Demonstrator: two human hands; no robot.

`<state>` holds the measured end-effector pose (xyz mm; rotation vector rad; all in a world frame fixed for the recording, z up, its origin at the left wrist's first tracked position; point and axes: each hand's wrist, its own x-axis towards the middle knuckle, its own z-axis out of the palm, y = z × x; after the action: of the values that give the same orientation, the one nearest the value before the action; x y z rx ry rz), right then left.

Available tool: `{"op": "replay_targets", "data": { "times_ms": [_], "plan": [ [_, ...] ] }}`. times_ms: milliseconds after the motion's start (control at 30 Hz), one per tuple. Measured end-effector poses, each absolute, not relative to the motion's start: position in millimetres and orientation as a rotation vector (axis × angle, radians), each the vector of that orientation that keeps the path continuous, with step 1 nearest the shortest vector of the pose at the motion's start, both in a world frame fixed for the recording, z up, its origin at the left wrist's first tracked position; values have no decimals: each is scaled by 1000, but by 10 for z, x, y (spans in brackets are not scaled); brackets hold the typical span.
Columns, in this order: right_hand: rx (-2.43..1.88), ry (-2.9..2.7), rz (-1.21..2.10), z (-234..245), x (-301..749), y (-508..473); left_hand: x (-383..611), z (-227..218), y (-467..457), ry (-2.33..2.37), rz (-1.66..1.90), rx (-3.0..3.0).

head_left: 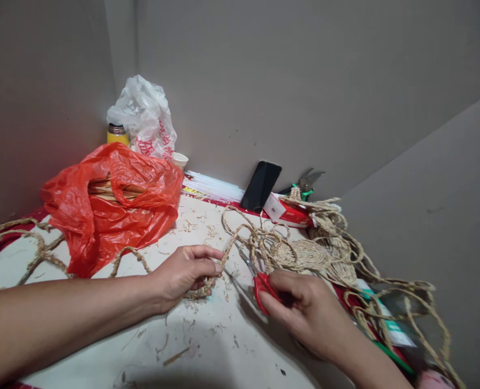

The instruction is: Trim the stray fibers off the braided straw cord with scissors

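Observation:
My left hand (185,273) is closed on a small coiled piece of braided straw rope (201,290) that rests on the white table top (224,346). The rope runs from it up and right across the table. My right hand (305,313) grips red-handled scissors (256,275). Their blades point up and left, close to the rope just right of my left fingertips. A woven oval straw mat (300,254) lies just beyond the scissors.
A red plastic bag (110,216) holding sticks sits at the left, with a white bag (146,116) and a yellow flask (117,135) behind. A black phone (261,185) leans on the wall beside green-handled pliers (302,186). Loose rope (386,302) tangles at right. Straw scraps litter the table.

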<state>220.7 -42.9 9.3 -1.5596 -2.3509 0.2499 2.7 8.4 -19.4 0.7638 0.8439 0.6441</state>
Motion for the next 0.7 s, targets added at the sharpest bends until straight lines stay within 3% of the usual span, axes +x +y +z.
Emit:
{"op": "replay_targets", "data": {
  "times_ms": [700],
  "plan": [
    [-1579,-2278,562,104,2168,-406,1,-132,144,731,600,631]
  ]
}}
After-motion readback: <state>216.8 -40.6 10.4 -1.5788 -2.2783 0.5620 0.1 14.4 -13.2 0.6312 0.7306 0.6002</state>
